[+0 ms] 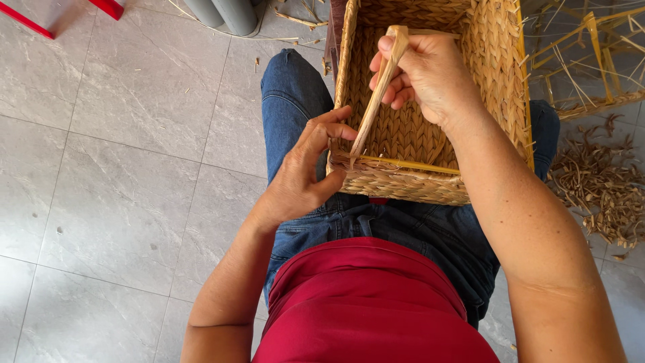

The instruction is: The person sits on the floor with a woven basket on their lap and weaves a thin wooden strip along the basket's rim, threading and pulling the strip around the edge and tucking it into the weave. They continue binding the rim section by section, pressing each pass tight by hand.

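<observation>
A rectangular woven straw basket [497, 74] rests on my lap, its open top facing me. My right hand [430, 74] is inside the basket, shut on a flat pale straw strand [376, 94] that runs down to the near left corner of the rim. My left hand [306, 168] holds that near left corner from outside, thumb and fingers pressed on the weave where the strand enters. A yellow frame wire [416, 165] shows along the near rim.
I sit over a grey tiled floor [121, 168]. A pile of straw offcuts [601, 188] lies on the floor at right. A bare yellow wire frame [591, 60] stands at the upper right. Grey pipes [225, 13] and a red bar [107, 7] are at the top left.
</observation>
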